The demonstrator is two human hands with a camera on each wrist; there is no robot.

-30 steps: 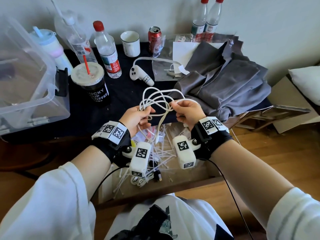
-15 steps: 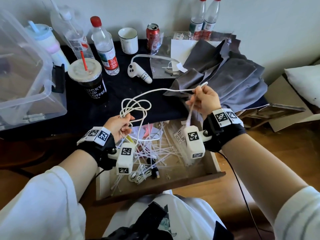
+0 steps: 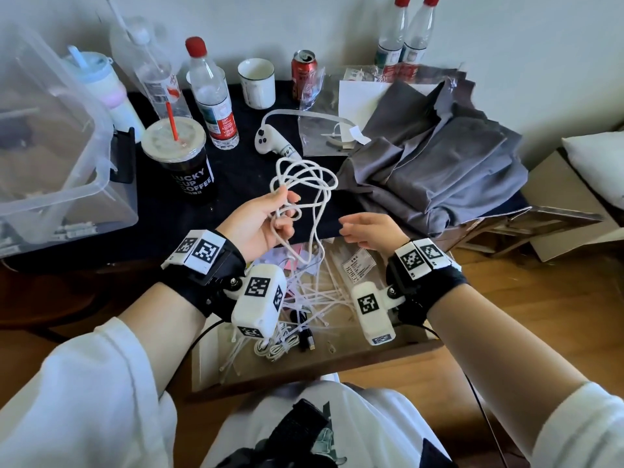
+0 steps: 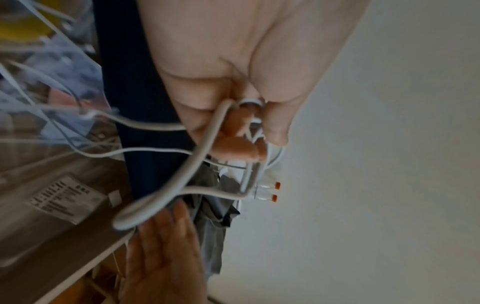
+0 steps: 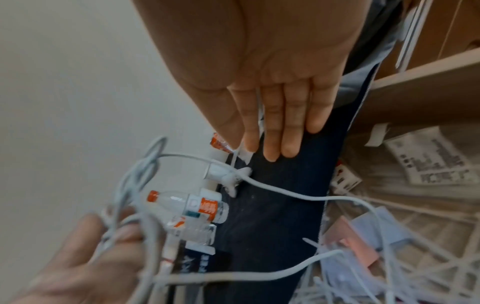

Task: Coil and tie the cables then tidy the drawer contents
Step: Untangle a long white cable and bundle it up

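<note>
Above the open drawer (image 3: 216, 373), loose white cable (image 3: 305, 184) loops are gripped by the left hand (image 3: 260, 224); the right hand (image 3: 368, 231), empty and relaxed, likely must catch the hanging slack.

three bottles (image 3: 212, 96), two cups (image 3: 184, 163), one can (image 3: 304, 74)

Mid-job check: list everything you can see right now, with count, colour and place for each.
cable: 1, white, looped in left hand
drawer: 1, wooden, open below hands
zip ties: many, white, loose in drawer
coiled cable: 1, white, drawer front
water bottles: 4, clear, red caps, table back
coffee cup: 1, black, table left
mug: 1, white, table back
can: 1, red, beside mug
controller: 1, white, table centre
cloth: 1, grey, table right
storage bin: 1, clear, far left
left hand: grips cable
right hand: open, holds nothing
</note>
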